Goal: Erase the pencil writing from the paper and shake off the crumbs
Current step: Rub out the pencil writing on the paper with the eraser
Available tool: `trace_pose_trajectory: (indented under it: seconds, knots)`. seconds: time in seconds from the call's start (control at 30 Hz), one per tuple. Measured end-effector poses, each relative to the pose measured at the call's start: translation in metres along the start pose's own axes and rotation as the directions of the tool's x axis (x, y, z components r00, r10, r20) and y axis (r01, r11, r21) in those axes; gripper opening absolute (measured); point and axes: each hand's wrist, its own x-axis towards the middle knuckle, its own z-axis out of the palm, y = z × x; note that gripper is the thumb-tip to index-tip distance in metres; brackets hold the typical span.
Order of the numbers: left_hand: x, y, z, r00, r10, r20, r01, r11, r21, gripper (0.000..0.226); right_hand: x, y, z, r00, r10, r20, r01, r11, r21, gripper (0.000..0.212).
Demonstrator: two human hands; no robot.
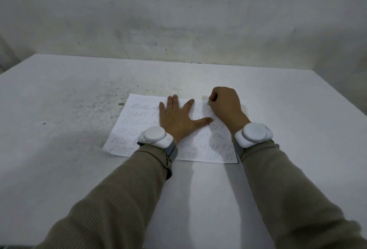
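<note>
Head view: left hand (pixel 176 119) lies flat on the paper (pixel 127 129), fingers spread, pressing it down; right hand (pixel 226 106) is curled, pinching a small, mostly hidden eraser (pixel 210 103) against the sheet's far right part; both forearms reach forward; paper lies flat mid-table (pixel 59 169), pencil handwriting across it.

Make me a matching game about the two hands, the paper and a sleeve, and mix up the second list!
1 left hand
2 right hand
3 paper
4 left sleeve

A brownish and ribbed
B flat on the paper, fingers spread
C lying on the table, covered in pencil writing
D curled, pinching a small eraser near the paper's far edge

Pairs: 1-B, 2-D, 3-C, 4-A
</note>
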Motion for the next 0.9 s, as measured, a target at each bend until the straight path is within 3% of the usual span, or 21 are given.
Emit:
trace_pose_trajectory:
  seconds: [0.17,0.47,0.6,0.77,0.9]
  knots:
    - [-0.001,0.001,0.000,1.000,0.009,-0.007,-0.009,1.000,-0.001,0.100,0.004,0.005,-0.016,0.982,-0.069,0.173,0.051,0.993,0.107,0.002]
    - [-0.001,0.001,0.000,1.000,0.003,0.008,-0.003,1.000,0.001,0.103,0.005,0.005,-0.003,1.000,0.009,-0.007,-0.009,1.000,-0.018,0.010]
    - [-0.001,0.001,-0.001,1.000,0.008,0.001,-0.008,1.000,0.014,0.101,0.010,0.004,-0.009,1.000,0.007,-0.017,-0.006,0.999,0.045,0.008]
    - [-0.001,0.002,-0.001,1.000,0.003,0.006,-0.003,1.000,0.008,0.102,0.006,-0.006,-0.010,0.984,-0.082,0.155,0.072,0.995,0.071,0.007]
    - [-0.001,0.001,0.000,1.000,0.003,0.001,-0.003,1.000,0.005,0.101,0.007,-0.003,-0.007,0.988,-0.061,0.144,0.059,0.998,0.020,0.005]
